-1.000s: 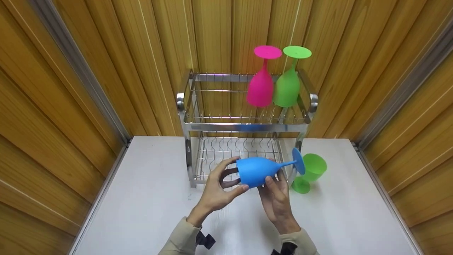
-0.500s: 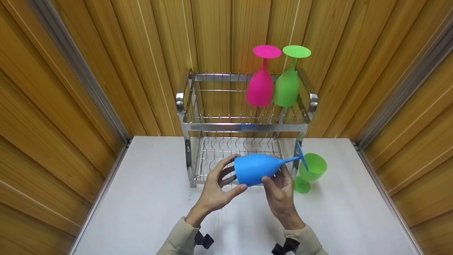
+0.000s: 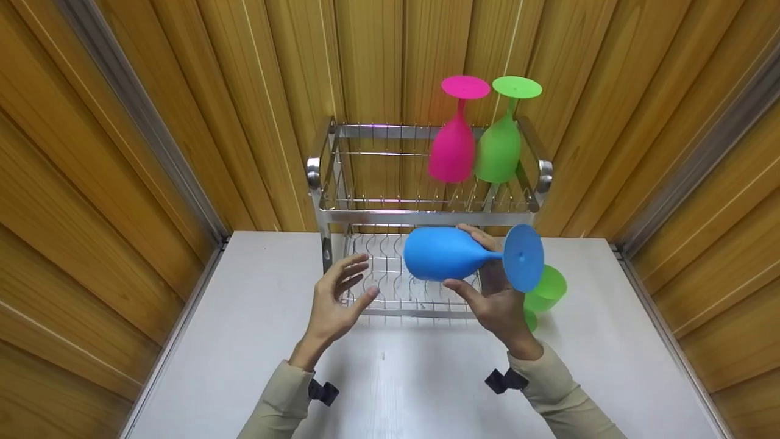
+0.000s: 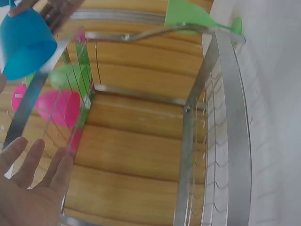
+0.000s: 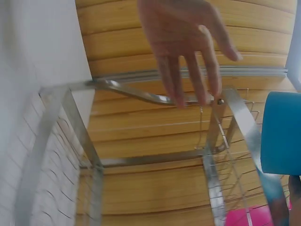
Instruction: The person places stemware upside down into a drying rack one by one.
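Note:
A blue plastic goblet (image 3: 448,253) lies on its side in the air before the rack, bowl to the left and foot to the right. My right hand (image 3: 496,299) grips its bowl from below and behind, thumb on the near side. Left of the goblet, my left hand (image 3: 335,299) is apart from it, fingers loosely bent and holding nothing. In the left wrist view the goblet's bowl (image 4: 26,44) shows at the upper left, well beyond the left fingers (image 4: 35,162). The right wrist view catches only part of the blue bowl (image 5: 282,134).
A two-tier metal dish rack (image 3: 426,217) stands against the wooden wall. On its upper tier, a pink goblet (image 3: 452,152) and a green goblet (image 3: 499,152) rest upside down at the right. Another green goblet (image 3: 546,286) stands on the white table (image 3: 390,372), right of the rack.
My left hand has let go of the blue goblet's rim and moved left. My right hand has raised the goblet toward the rack and turned its foot to face the head camera.

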Demonstrator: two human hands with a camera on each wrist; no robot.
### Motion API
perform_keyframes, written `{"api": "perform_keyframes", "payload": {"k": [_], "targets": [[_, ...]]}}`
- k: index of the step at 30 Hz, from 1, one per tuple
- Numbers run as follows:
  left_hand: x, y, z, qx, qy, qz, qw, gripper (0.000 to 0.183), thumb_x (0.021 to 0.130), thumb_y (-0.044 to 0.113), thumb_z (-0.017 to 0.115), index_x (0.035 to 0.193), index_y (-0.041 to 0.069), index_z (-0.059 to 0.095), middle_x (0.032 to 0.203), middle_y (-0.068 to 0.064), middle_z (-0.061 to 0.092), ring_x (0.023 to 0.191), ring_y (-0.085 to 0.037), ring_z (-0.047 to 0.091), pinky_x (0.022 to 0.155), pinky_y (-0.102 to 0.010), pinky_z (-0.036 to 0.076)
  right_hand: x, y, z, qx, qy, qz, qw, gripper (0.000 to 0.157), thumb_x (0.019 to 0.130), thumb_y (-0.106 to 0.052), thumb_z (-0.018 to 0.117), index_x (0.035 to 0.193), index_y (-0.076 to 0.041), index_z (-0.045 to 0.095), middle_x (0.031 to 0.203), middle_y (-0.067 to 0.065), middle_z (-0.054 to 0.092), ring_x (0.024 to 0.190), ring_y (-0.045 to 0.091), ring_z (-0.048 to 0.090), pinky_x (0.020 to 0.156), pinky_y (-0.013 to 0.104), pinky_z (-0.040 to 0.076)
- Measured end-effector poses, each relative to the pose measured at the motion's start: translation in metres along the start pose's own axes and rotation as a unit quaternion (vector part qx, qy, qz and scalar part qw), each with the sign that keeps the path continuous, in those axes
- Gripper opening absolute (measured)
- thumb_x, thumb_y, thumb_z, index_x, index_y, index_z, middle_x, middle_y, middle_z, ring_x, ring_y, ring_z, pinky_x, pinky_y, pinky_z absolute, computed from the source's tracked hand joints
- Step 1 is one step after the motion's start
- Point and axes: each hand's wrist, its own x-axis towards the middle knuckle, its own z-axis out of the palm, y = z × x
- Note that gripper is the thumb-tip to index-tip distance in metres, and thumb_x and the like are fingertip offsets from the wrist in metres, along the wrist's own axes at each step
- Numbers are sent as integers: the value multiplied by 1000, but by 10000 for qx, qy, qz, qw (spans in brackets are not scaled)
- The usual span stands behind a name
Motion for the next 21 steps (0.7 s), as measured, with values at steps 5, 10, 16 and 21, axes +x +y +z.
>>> {"api": "perform_keyframes", "payload": {"k": [5,10,16,21], "targets": [[3,-20,-16,771,684,-344,9941,51,91,13,85,137,4,64,134,-15,69,121,-38,70,103,-54,61,27,-2,-2,-420,-149,-685,9967,76,79,-16,96,134,17,54,146,15,65,143,33,58,126,47,42],[2,-40,-26,1432,1276,-888,9774,50,91,10,85,134,-1,63,128,-17,67,112,-38,70,93,-54,63,51,-7,-3,-1397,-251,-1026,9845,77,83,-38,93,135,9,60,146,8,68,142,27,60,125,46,44],[3,-53,-31,1727,1307,-1525,9643,62,92,7,80,148,-2,53,144,-23,61,123,-45,67,99,-57,61,77,-8,3,-1480,-318,-1265,9804,76,83,-41,92,139,0,61,145,7,68,141,29,60,124,49,45],[8,-62,-31,1520,1056,-1764,9668,62,96,1,73,153,-4,49,145,-27,62,123,-46,70,101,-54,62,95,-5,10,-1475,-238,-1353,9795,77,81,-43,93,139,-3,62,143,10,69,141,31,59,123,52,45]]}}
